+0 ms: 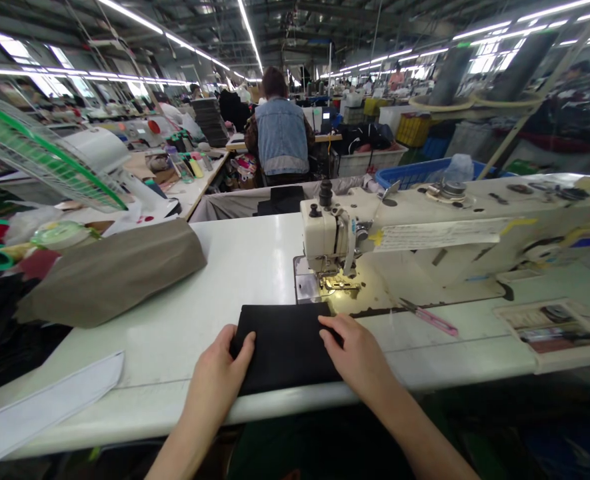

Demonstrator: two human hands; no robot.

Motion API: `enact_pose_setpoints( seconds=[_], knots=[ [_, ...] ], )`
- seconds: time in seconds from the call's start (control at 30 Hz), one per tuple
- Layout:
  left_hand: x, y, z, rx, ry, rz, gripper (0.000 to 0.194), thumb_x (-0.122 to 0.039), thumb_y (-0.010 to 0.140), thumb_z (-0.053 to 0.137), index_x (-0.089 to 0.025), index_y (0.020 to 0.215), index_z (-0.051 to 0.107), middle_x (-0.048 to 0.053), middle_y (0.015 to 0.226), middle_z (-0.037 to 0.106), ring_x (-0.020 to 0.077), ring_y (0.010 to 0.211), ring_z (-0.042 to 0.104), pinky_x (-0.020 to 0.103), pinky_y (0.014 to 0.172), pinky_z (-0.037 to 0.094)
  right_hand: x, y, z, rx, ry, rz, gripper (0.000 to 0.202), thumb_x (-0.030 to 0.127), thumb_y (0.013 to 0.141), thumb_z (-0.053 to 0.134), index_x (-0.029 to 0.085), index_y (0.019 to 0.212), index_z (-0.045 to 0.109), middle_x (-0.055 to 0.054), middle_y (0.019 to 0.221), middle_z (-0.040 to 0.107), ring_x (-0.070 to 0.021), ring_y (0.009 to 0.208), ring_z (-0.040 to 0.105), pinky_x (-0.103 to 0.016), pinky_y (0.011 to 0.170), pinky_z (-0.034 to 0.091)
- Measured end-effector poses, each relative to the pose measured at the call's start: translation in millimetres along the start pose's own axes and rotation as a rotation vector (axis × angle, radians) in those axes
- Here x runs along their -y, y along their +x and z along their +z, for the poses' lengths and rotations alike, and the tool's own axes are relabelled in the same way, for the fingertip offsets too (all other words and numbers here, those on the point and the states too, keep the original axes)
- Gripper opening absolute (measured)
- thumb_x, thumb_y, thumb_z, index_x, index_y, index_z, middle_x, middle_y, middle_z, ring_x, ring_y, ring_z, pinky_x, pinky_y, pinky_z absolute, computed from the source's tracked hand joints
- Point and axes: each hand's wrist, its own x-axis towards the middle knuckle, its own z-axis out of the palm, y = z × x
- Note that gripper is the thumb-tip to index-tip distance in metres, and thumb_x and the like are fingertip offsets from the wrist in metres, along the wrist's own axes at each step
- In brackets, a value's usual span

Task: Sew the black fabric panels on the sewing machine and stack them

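Observation:
A flat black rectangular fabric piece lies on the white table in front of me, its front edge close to the table's rim. My left hand grips its left side, thumb on top and fingers at the edge, partly hidden. On the right side, my right hand holds the piece near its upper right corner with thumb and forefinger bent inward. Just beyond the fabric stands a cream sewing machine, its lit needle area close to the fabric's far right corner.
Pink-handled snips and a small parts tray lie to the right. At left are a folded grey-brown cloth, a white strip and a green-rimmed fan. A person in a denim vest sits ahead, back turned.

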Motion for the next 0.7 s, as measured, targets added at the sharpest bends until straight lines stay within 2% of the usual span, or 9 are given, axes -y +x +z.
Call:
enact_pose_setpoints(
  seconds=[0.33, 0.7],
  knots=[
    [-0.9, 3.9, -1.3, 0.024, 0.060, -0.001, 0.027, -0.049, 0.087, 0.045, -0.025, 0.076, 0.048, 0.000, 0.060, 0.058, 0.0222, 0.060, 0.060, 0.029, 0.057, 0.038, 1.9, 4.1, -2.5, 0.035, -0.003, 0.029, 0.027, 0.019, 0.092, 0.056, 0.020, 0.113, 0.073, -0.006, 0.104, 0.074, -0.0225, 0.098, 0.070, -0.036, 0.089, 0.054],
    [-2.5, 4.7, -1.7, 0.052, 0.093, 0.008, 0.029, -0.051, 0.089, 0.043, -0.025, 0.077, 0.048, 0.000, 0.062, 0.059, 0.0226, 0.061, 0.060, 0.029, 0.058, 0.037, 2.0, 2.0, -1.8, -0.004, -0.025, 0.042, 0.024, 0.017, 0.091, 0.059, 0.019, 0.110, 0.074, -0.006, 0.103, 0.074, -0.0223, 0.098, 0.070, -0.034, 0.088, 0.054]
  ],
)
